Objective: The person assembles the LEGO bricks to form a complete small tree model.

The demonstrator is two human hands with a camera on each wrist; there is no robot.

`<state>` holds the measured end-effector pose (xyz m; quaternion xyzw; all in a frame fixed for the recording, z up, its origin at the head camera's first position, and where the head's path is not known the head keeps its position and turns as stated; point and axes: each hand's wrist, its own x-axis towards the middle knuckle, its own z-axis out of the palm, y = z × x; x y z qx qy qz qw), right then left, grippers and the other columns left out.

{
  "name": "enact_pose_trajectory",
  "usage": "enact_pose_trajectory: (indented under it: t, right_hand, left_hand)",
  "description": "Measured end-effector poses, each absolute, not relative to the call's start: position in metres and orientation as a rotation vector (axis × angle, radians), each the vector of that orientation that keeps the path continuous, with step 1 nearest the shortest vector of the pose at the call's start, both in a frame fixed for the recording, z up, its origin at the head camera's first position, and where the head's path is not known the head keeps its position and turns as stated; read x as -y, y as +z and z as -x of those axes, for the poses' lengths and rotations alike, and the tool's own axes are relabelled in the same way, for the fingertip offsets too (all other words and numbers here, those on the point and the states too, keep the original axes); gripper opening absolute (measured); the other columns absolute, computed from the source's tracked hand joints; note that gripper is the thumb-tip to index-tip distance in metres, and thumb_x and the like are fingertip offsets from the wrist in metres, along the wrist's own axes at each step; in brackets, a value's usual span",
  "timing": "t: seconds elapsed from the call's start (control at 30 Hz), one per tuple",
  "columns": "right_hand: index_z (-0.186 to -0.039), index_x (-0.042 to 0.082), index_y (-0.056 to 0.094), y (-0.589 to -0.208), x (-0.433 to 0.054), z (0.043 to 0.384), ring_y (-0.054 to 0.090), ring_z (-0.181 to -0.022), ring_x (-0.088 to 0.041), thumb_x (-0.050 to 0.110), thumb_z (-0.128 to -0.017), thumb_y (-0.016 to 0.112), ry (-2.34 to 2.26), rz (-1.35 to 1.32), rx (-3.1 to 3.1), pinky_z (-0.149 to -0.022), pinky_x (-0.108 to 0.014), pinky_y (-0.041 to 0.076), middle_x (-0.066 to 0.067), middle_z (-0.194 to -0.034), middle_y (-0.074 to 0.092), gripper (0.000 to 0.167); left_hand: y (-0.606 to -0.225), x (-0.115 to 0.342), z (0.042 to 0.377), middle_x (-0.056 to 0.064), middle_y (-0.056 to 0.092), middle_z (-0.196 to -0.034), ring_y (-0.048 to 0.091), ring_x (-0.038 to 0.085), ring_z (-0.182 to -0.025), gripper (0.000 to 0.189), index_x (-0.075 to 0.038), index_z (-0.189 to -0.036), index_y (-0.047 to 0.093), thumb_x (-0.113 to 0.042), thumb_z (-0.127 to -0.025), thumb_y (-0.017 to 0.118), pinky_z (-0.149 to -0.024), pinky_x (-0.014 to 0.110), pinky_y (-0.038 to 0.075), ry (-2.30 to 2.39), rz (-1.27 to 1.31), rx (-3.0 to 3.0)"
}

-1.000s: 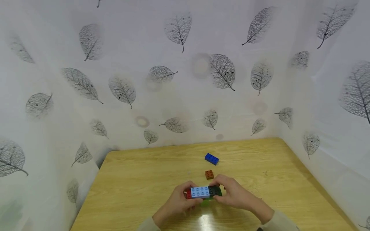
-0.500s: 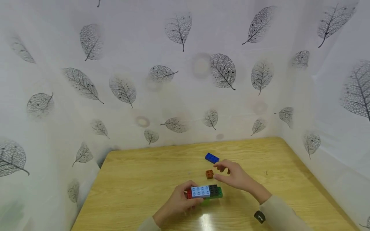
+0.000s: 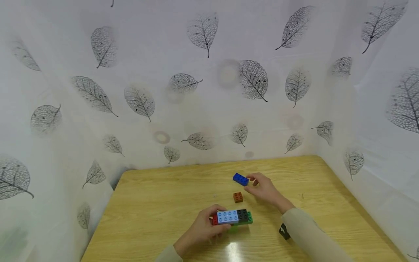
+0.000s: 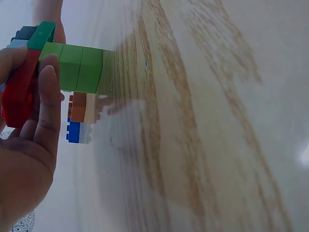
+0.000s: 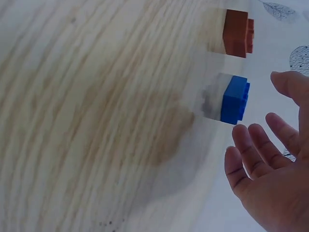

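My left hand (image 3: 206,223) grips the red end of a toy building-block assembly. On top of it sit a light blue block (image 3: 227,217) and a black block (image 3: 242,215); a green block (image 3: 250,217) sticks out at the right end. Beneath, lime green blocks (image 4: 72,67) reach down toward the table in the left wrist view. My right hand (image 3: 266,188), fingers spread and holding nothing, is just right of a blue block (image 3: 240,179), thumb and fingertips near its right end. Closer to me lies a small orange-brown block (image 3: 238,197).
The wooden table (image 3: 157,196) has a leaf-printed white curtain (image 3: 209,91) behind it and along its sides. A black object (image 3: 284,231) shows at the right sleeve (image 3: 304,225).
My right hand has let go of the assembly's black end and moved away past the orange-brown block to the blue one. My left hand keeps its grip in nearly the same place.
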<state>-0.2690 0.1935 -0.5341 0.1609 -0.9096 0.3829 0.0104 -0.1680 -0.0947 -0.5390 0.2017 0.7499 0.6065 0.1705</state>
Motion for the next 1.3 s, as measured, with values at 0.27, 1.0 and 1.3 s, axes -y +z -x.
enact_pose_trajectory:
  t: [0.27, 1.0, 1.3]
  right_hand:
    - [-0.134, 0.001, 0.058, -0.552, -0.192, 0.281, 0.059, -0.093, -0.023, 0.025, -0.090, 0.076, 1.251, -0.440, 2.840, -0.077, -0.038, 0.050, -0.016, -0.116, 0.060, 0.054]
    - [-0.123, 0.000, 0.065, -0.558, -0.177, 0.292, 0.059, -0.090, -0.023, 0.023, -0.089, 0.076, 1.073, -0.283, 2.877, -0.080, -0.045, 0.050, -0.012, -0.105, 0.062, 0.042]
    - [-0.120, -0.001, 0.065, -0.555, -0.180, 0.292, 0.060, -0.092, -0.024, 0.020, -0.090, 0.075, 1.139, -0.265, 2.870, -0.082, -0.046, 0.051, -0.012, -0.107, 0.064, 0.038]
  left_hand:
    - [-0.540, 0.095, 0.168, 0.002, 0.069, -0.093, 0.067, 0.015, -0.063, 0.036, -0.023, -0.121, 0.064, -0.025, -0.089, 0.079, -0.046, 0.026, 0.052, 1.716, -0.565, -2.125]
    - [-0.538, 0.095, 0.167, 0.000, 0.070, -0.095, 0.067, 0.013, -0.066, 0.035, -0.021, -0.122, 0.063, -0.023, -0.091, 0.078, -0.051, 0.023, 0.052, 1.716, -0.607, -2.134]
    - [-0.540, 0.096, 0.168, 0.001, 0.069, -0.098, 0.067, 0.013, -0.069, 0.035, -0.023, -0.122, 0.063, -0.025, -0.091, 0.077, -0.054, 0.025, 0.054, 1.708, -0.601, -2.133]
